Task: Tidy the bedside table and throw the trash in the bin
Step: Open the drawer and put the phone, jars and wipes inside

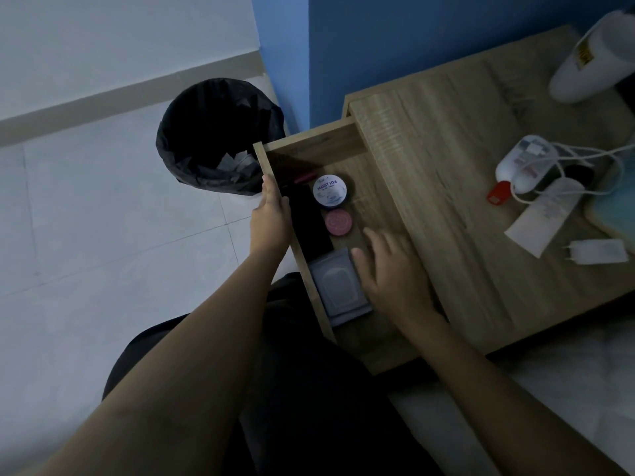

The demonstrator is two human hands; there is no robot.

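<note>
The wooden bedside table (457, 187) has its drawer (311, 140) pulled out. My left hand (271, 214) lies flat against the drawer's front panel, fingers straight. My right hand (391, 269) hovers with spread fingers inside the drawer, just right of a grey wipes pack (338, 290). Also in the drawer lie a white round tin (329, 191), a pink round tin (338, 222), a black flat object (307, 225) and a small pink item (304, 177). The bin (214, 135), lined with a black bag, stands on the floor left of the drawer and holds some paper scraps.
On the table top lie a white bottle with a red cap (520, 166), a white tube (539, 216), a white charger plug (599, 252) with cables, a teal object (615, 207) and a white cylinder (594, 60). A blue wall rises behind. White bedding (567, 389) lies at lower right.
</note>
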